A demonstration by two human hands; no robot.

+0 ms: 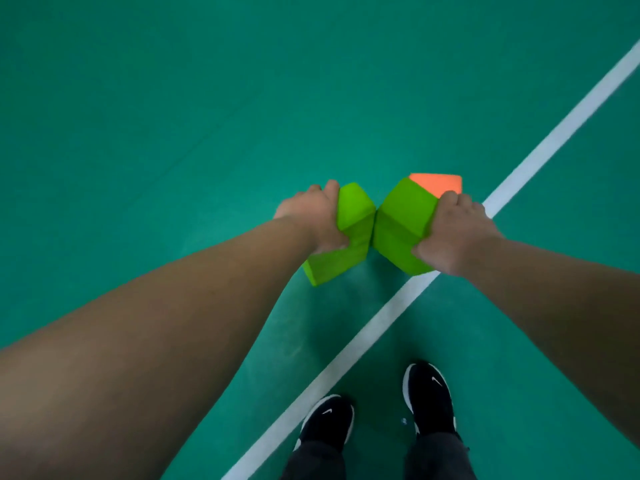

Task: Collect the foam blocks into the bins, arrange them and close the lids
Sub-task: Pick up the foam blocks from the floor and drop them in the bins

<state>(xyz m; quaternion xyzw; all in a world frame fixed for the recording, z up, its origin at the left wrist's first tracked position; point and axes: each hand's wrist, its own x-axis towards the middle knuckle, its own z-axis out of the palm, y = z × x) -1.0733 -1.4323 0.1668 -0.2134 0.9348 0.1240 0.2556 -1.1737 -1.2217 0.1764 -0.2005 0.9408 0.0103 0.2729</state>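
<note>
While both bare arms stretch forward and down, the left hand (311, 216) is clamped on the left green block (353, 220) and the right hand (457, 233) on the right green block (398, 223). Both blocks are bright green foam with matte faces and sharp edges. The left one sits just left of the white line (554, 136) on the green floor (173, 98). The right one partly covers that line. The two blocks touch along one edge. An orange block (438, 183) shows behind the right green block, just left of the line. Each hand curls its fingers over the far side of its block, with the thumb on the near face. I cannot tell whether the blocks rest on the floor. Two black shoes (429, 396) stand just right of the line.
</note>
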